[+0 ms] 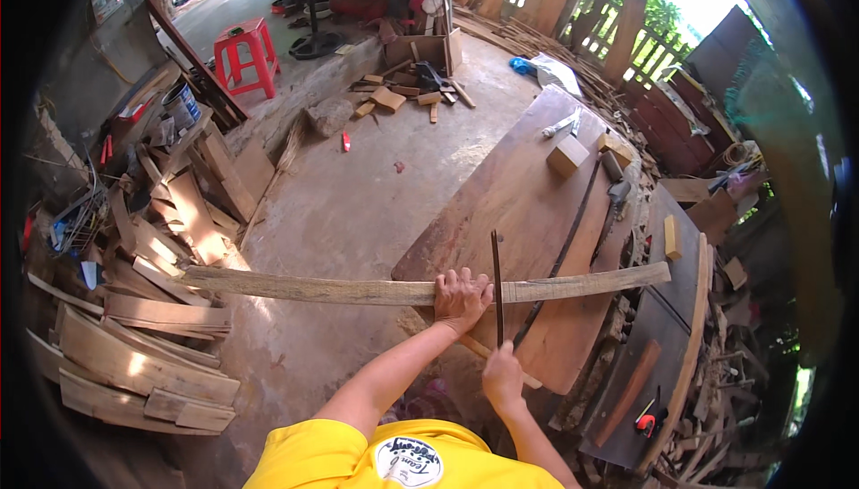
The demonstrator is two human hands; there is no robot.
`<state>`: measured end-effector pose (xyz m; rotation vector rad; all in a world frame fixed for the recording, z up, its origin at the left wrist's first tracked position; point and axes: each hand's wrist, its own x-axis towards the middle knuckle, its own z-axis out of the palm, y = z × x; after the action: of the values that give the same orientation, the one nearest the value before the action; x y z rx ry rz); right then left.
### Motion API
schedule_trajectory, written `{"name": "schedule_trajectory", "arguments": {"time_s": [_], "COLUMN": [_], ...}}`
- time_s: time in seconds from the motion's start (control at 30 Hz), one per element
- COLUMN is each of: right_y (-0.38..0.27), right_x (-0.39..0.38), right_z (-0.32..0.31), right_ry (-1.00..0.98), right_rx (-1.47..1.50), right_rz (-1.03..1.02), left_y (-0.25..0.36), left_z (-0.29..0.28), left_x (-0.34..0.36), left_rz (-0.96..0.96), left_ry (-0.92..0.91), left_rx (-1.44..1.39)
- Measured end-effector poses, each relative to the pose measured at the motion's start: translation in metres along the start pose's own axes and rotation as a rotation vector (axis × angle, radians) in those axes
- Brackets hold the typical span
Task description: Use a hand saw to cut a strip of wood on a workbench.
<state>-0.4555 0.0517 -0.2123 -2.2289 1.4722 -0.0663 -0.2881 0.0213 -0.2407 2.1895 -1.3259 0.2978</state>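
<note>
A long, rough wooden plank point(358, 291) lies crosswise in front of me, its right part over a broad brown wooden board point(474, 212). My left hand point(462, 299) grips the plank near its middle, fingers bent over the far edge. Just right of that hand, a narrow dark saw point(498, 279), seen edge-on, crosses the plank. My right hand point(503, 374) is closed round the near end of the saw, its grip hidden by the fingers. Thin marks show on the plank right of the blade. A light wooden stick point(528, 379) passes beneath, partly covered by my hands.
Stacked boards point(143, 355) and offcuts fill the left side. A wooden block point(567, 157) sits on the board's far end. At the right, a red tape measure point(645, 423) lies on a dark panel point(617, 382). A red stool point(246, 57) stands far left.
</note>
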Motion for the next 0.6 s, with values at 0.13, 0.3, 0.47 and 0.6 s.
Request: {"name": "schedule_trajectory", "arguments": {"time_s": [0.13, 0.3, 0.47, 0.6], "right_y": [-0.023, -0.002, -0.021, -0.009], "right_x": [0.059, 0.009, 0.046, 0.026], "right_z": [-0.002, 0.011, -0.001, 0.006], "right_ry": [0.108, 0.072, 0.133, 0.078], "right_rx": [-0.075, -0.09, -0.132, -0.087], "right_rz": [-0.042, -0.053, -0.06, -0.027], "left_y": [0.005, -0.002, 0.003, 0.006], "left_z": [0.003, 0.002, 0.0, 0.0], "left_x": [0.003, 0.0, 0.0, -0.006], "left_rz": [0.0, -0.001, -0.007, -0.003], "left_ry": [-0.01, 0.02, 0.069, 0.029], "left_rx": [-0.015, -0.014, -0.033, -0.004]}}
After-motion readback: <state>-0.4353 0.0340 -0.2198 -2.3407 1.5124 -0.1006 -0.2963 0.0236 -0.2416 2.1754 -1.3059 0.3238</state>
